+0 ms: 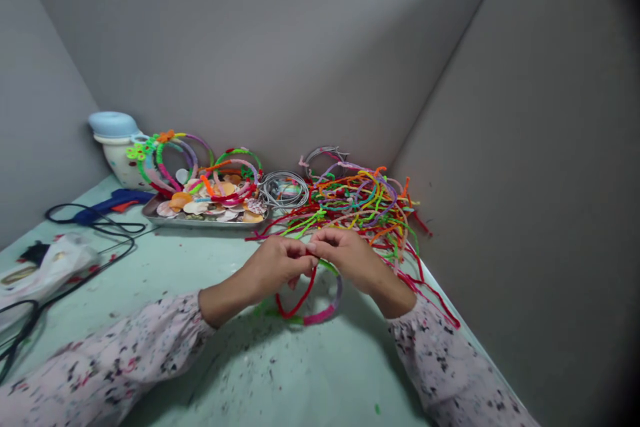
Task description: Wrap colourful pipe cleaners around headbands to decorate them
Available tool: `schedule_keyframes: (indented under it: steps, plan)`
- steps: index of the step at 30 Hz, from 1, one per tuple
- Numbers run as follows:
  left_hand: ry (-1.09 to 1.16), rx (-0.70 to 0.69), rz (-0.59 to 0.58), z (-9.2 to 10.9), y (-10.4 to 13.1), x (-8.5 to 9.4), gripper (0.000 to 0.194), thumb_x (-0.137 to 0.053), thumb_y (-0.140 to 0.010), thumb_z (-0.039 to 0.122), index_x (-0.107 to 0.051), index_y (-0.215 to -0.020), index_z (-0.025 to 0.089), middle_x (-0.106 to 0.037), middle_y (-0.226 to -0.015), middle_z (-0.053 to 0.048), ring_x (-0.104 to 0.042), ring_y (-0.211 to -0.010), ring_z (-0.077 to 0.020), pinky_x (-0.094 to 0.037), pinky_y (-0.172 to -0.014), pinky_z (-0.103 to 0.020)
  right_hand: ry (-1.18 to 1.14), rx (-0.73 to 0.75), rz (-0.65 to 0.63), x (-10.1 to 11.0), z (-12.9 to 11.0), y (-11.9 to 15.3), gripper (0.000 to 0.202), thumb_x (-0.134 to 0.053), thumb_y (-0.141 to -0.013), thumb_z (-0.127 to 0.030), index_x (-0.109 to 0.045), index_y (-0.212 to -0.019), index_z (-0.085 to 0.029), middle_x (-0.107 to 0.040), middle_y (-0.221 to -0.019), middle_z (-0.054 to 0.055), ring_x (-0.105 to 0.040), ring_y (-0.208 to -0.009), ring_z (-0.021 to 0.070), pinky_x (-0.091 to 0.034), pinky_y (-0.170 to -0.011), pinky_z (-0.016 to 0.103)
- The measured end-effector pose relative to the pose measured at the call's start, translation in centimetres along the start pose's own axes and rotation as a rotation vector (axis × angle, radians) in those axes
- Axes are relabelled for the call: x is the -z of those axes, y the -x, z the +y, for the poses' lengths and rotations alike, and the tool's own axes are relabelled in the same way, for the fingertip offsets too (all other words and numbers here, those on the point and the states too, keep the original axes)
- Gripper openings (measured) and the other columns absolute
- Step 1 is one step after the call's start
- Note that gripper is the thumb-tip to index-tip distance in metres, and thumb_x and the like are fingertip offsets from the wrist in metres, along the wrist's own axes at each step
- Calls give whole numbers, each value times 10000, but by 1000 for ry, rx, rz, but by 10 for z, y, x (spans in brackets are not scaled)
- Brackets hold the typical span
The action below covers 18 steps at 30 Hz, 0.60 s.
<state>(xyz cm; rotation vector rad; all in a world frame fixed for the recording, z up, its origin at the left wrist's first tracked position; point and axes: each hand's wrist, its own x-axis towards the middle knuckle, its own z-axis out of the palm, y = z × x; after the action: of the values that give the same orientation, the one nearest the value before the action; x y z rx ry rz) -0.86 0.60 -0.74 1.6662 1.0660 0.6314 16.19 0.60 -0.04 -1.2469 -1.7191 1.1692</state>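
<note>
A ring wrapped in pipe cleaners (pixel 323 315) hangs just above the table, with pink, lilac and green stretches. My left hand (pixel 280 263) pinches its upper part, where a red pipe cleaner (pixel 303 300) curves down from the fingers. My right hand (pixel 347 257) closes on the same upper part, and its fingertips meet those of the left. The exact spot under the fingers is hidden. Behind my hands lies a tangled heap of loose pipe cleaners (pixel 360 203) in many colours.
Back left, a metal tray (pixel 210 222) holds seashells and several wrapped rings. Bare wire hoops (pixel 285 190) lie beside it. A white pot with a blue lid (pixel 117 147), a blue glue gun (pixel 113 203), a black cable (pixel 37 310) and a plastic bag (pixel 60 263) are on the left. Walls (pixel 525 180) border the table.
</note>
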Motion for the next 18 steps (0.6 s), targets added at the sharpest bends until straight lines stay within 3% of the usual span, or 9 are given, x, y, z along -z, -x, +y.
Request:
schedule_keyframes:
  steps: [7, 14, 18]
  plan:
    - [415, 56, -16, -18, -26, 7, 244, -646, -718, 358, -562, -650, 139, -431, -510, 71, -355, -422, -40, -198, -418, -184, -419, -83, 16, 3, 31, -12, 304, -617, -775, -463, -649, -907, -191, -629, -895, 19, -549, -800, 135, -428, -711, 257]
    - [650, 21, -77, -36, -38, 5, 221, -644, -749, 318, -619, -780, 100, -561, -665, -9, -415, -443, -41, -205, -388, -180, -459, -62, 108, -4, 46, -12, 295, -625, -781, -443, -615, -841, -154, -596, -730, 6, -521, -643, 104, -384, -540, 201]
    - [712, 6, -84, -43, -36, 2, 173, -620, -766, 263, -614, -758, 90, -543, -627, -6, -441, -438, -47, -266, -394, -173, -408, -40, 196, -11, 54, -13, 314, -605, -792, -459, -621, -883, -159, -586, -690, -7, -511, -596, 105, -396, -534, 215]
